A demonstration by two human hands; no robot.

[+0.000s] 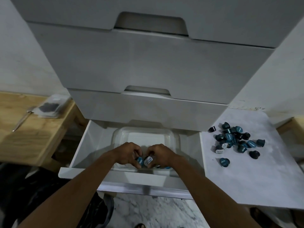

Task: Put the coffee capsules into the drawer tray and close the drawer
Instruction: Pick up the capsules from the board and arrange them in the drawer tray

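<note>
The bottom drawer (79,150) of a white cabinet stands pulled out. Inside it sits a clear plastic tray (144,134). Both my hands are over the tray's near edge. My left hand (130,153) grips a teal coffee capsule (140,160). My right hand (158,153) grips a dark capsule with a white label (149,161). A few more capsules (162,167) lie in the tray under my right wrist, mostly hidden. A pile of several teal and dark capsules (235,140) lies on the white surface to the right of the drawer.
Two shut drawers (148,66) rise above the open one. At left stands a wooden table (32,137) with a pen (21,118) and a clear packet (49,106). Marble floor (156,209) shows below the drawer front. Dark cloth (32,186) lies at lower left.
</note>
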